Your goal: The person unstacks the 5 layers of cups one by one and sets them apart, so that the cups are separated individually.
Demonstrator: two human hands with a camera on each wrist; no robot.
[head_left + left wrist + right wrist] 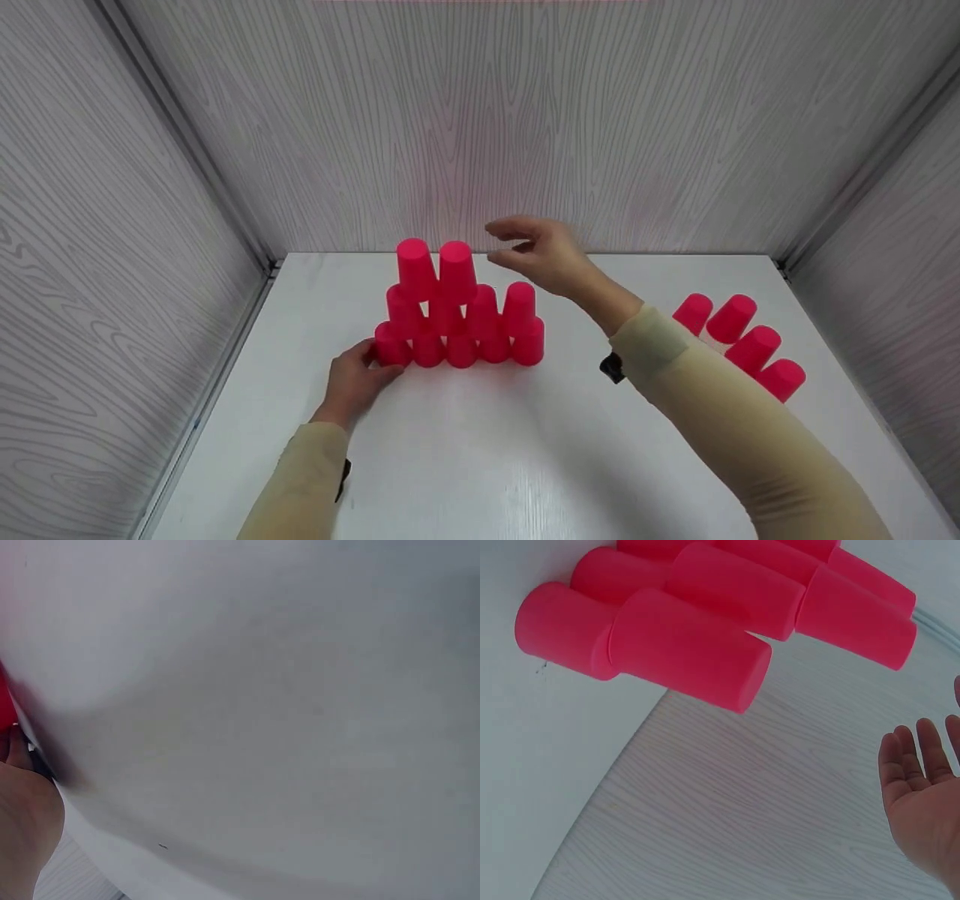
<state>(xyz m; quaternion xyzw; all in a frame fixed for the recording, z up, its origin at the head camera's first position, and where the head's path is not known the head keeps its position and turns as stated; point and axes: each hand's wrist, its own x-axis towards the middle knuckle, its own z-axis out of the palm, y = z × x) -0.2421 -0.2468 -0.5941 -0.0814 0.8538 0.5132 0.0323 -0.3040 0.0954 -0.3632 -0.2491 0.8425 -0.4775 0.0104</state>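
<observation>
Cups: one stack (447, 319) upright on the table (450, 465), toward the back wall (525, 112). Five below, four on those, two on top, set toward the left. Four loose cups (732, 319) well off to the right, also on the table, partly behind the right sleeve (712, 390).

Key relation: right hand (551, 255) just right of the top-right cup (458, 274), about level with it in the head view, fingers (516, 225) pointing left at its side. Cup's long axis vertical, so fingers lie across it. Not touching; right wrist view shows a gap between hand and stack. True depth of gap: cannot tell. Right-end cup of the middle row (520, 309) lies below those fingers and carries nothing. Right hand is the nearer to the top row; left hand (352, 382) is down at the base.

Right fingers: bent a little, parted from the thumb, holding nothing. Left fingers: thumb in front, others round the outer side, gripping the bottom-left cup (391, 346). Left wrist view catches only a sliver of red at the frame's edge.

Look: bright pinkish red, plain, no print seen. Tapered, flat closed end up, wide end down. All seem one size. Stack's rows look fairly even; cups close-set, some touching in the right wrist view.
</observation>
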